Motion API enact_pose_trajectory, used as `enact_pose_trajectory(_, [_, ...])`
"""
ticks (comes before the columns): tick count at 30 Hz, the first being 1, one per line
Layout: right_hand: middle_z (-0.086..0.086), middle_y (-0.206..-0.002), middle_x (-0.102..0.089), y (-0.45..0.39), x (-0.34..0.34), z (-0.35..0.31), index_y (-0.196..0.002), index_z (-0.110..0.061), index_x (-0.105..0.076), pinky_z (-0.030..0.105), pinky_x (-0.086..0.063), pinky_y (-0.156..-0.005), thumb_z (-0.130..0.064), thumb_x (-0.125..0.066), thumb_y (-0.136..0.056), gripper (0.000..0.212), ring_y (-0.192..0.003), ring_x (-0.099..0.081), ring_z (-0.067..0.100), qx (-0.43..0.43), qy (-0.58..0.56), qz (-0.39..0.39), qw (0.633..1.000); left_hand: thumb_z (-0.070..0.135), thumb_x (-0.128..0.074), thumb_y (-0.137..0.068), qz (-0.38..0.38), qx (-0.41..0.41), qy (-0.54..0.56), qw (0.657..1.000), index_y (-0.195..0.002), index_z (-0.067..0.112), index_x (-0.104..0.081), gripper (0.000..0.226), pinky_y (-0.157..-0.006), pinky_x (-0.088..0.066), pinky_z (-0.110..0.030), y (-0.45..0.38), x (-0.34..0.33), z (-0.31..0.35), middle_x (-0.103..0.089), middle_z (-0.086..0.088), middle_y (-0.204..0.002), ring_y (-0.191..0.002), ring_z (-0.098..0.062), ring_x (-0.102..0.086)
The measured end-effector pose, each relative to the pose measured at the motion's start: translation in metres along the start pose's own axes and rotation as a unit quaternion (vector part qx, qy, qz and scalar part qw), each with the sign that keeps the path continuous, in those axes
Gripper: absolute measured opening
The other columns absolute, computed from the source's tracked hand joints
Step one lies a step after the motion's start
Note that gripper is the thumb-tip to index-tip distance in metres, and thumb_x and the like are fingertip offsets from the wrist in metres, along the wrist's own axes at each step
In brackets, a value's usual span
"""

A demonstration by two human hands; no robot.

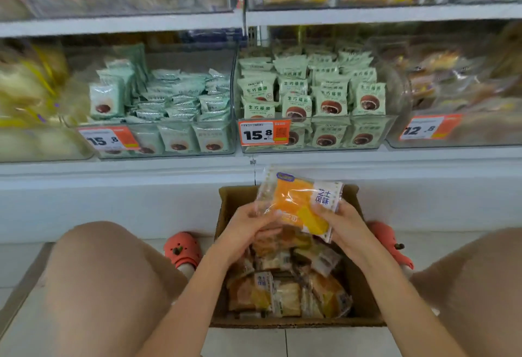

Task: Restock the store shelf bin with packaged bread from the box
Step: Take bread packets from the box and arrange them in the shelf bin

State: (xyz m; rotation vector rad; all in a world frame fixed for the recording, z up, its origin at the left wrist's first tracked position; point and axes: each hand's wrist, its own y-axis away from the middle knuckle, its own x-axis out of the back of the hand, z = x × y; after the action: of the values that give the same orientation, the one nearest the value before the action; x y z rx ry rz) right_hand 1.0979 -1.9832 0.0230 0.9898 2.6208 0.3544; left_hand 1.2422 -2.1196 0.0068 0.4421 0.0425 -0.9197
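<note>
Both hands pinch one orange bread pack (299, 204) just above the cardboard box (226, 204): left hand (248, 224) fingers on its near-left edge, right hand (339, 222) on its right edge. Risks: slick film slipping, wrong-bin drop; the green-pack bins (310, 136) above the box hold another product.

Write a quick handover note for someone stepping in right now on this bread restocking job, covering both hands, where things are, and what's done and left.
Left hand and right hand both grip one orange bread pack, held above the cardboard box on the floor.
The box still holds many bread packs.
The clear shelf bins straight ahead hold green bun packets; bins at the far right, tagged 12.8, are blurred.
Done: one pack lifted out.
Left: place it in the matching bin, which I cannot pick out for certain, then move the rest.
</note>
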Motion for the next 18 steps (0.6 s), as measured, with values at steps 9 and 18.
enact_pose_trajectory(9, [0.001, -0.105, -0.072, 0.0, -0.029, -0.234, -0.104, -0.021, -0.064, 0.037, -0.055, -0.087, -0.028, -0.066, -0.072, 0.032, -0.099, -0.068, 0.019, 0.253, 0.03, -0.003, 0.967, 0.031, -0.037, -0.097, 0.27, -0.505, -0.396, 0.718, -0.101, 0.007, -0.068, 0.039, -0.084, -0.038, -0.012, -0.003, -0.018, 0.194, -0.068, -0.006, -0.102, -0.095, -0.012, -0.058])
enact_pose_trajectory(18, [0.008, -0.107, -0.068, -0.086, -0.058, -0.432, -0.121, -0.007, -0.057, 0.031, -0.058, -0.075, -0.016, -0.064, -0.087, 0.036, -0.082, -0.068, 0.017, 0.369, 0.048, 0.021, 0.928, 0.028, -0.035, -0.095, 0.368, -0.587, -0.531, 0.488, -0.123, -0.001, -0.059, 0.048, -0.114, -0.021, -0.042, -0.1, -0.061, 0.35, -0.058, -0.016, -0.13, -0.125, -0.029, -0.05])
